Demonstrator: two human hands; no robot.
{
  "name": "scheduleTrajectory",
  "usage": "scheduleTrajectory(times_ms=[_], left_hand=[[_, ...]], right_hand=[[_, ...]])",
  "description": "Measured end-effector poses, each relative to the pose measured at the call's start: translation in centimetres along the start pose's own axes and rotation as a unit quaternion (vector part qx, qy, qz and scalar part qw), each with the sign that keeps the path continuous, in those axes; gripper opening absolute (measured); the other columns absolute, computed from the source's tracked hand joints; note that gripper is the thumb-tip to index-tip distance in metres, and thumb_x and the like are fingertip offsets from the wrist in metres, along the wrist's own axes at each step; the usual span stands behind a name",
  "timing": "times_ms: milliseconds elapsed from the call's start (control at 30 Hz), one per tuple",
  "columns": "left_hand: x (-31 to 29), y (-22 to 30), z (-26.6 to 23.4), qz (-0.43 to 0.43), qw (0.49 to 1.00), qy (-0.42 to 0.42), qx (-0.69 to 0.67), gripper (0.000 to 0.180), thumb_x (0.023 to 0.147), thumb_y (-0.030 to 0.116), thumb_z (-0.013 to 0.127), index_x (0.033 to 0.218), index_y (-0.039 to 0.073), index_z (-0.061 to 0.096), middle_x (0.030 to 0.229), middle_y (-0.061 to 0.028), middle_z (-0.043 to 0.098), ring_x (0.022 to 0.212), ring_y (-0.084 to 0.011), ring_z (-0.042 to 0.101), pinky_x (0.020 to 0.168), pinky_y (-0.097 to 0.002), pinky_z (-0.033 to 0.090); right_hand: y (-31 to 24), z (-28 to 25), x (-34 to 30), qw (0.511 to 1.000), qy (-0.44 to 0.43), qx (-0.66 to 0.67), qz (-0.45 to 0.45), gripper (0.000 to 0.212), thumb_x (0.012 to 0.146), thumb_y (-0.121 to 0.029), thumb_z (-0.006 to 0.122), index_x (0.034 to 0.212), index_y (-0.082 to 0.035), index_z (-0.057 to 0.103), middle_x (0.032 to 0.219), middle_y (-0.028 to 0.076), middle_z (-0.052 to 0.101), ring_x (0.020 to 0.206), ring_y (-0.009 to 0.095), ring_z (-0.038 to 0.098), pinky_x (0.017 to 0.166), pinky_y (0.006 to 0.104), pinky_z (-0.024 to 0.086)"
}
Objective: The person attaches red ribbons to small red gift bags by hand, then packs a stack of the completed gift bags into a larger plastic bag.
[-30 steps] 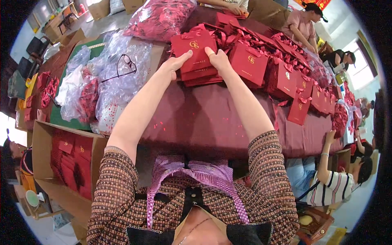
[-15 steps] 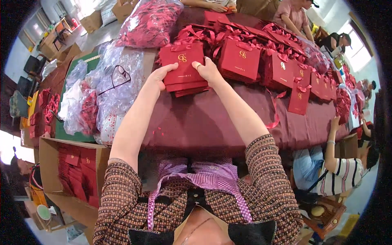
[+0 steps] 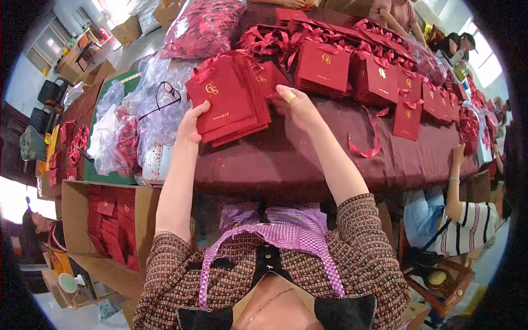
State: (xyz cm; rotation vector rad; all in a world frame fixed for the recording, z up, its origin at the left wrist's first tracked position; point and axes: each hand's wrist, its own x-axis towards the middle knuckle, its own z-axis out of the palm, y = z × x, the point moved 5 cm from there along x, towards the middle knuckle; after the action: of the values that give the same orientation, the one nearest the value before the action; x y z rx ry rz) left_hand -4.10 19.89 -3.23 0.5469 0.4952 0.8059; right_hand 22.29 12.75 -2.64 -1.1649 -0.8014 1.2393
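My left hand (image 3: 192, 122) grips the left edge of a fanned stack of red paper gift bags (image 3: 228, 104) with ribbon handles and gold print, its thumb on the front bag. The stack tilts above the cloth-covered table. My right hand (image 3: 301, 107), a ring on it, is beside the stack's right side, thumb stretched toward another small red bag (image 3: 263, 80). The right fingers are blurred and partly hidden, so their hold is unclear. Right of that hand stands a neat pile of red gift bags (image 3: 323, 69), with further piles (image 3: 379, 82) along the table.
Eyeglasses (image 3: 168, 96) lie on clear plastic bags at the left. A big bag of red ribbons (image 3: 203, 27) sits behind. An open carton (image 3: 77, 220) holds red bags at lower left. A loose ribbon (image 3: 366, 151) lies on the dark red tablecloth (image 3: 275, 165). Other people work around the table.
The stack of gift bags has come off its spot, shifted left and tilted, with its bags fanned. My left hand moved left with it; my right hand moved right, away from the front bag.
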Motion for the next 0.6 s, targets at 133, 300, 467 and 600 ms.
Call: scheduleTrajectory(times_ms=[133,300,467,600], left_hand=[[-2.5,0.3,-0.6,0.055,0.998,0.022,0.005,0.041,0.083,0.013,0.063,0.119,0.001,0.051,0.117,-0.0173,0.058,0.106,-0.0333,0.057,0.094,-0.05,0.046],[-3.5,-0.2,-1.6,0.11,0.989,0.095,-0.028,0.037,0.085,0.015,0.061,0.118,0.0,0.051,0.117,-0.0168,0.058,0.105,-0.0332,0.058,0.093,-0.05,0.046],[-4.5,-0.4,-2.1,0.12,0.984,0.106,-0.077,0.042,0.082,0.015,0.065,0.119,0.002,0.052,0.117,-0.0164,0.059,0.105,-0.0329,0.058,0.091,-0.0514,0.047],[-5.2,-0.6,-0.8,0.131,0.981,0.025,-0.143,0.042,0.084,0.016,0.063,0.12,0.001,0.05,0.118,-0.0177,0.058,0.106,-0.0342,0.057,0.093,-0.0522,0.046]], right_hand=[[0.6,0.1,-0.4,0.997,-0.028,-0.063,-0.02,0.043,0.086,-0.031,0.063,0.117,-0.002,0.055,0.107,0.008,0.062,0.098,0.019,0.057,0.082,0.0317,0.045],[-2.1,0.8,2.3,0.876,0.077,-0.41,-0.241,0.059,0.079,-0.031,0.068,0.121,0.004,0.048,0.113,0.024,0.057,0.1,0.033,0.058,0.085,0.0425,0.046],[-1.8,3.4,5.3,0.758,0.118,-0.634,-0.101,0.079,0.076,-0.041,0.069,0.13,0.003,0.031,0.129,0.031,0.04,0.119,0.043,0.043,0.097,0.0503,0.036],[0.1,2.6,5.9,0.674,0.181,-0.707,-0.111,0.088,0.068,-0.053,0.071,0.131,-0.004,0.033,0.116,0.024,0.051,0.107,0.037,0.052,0.09,0.0513,0.04]])
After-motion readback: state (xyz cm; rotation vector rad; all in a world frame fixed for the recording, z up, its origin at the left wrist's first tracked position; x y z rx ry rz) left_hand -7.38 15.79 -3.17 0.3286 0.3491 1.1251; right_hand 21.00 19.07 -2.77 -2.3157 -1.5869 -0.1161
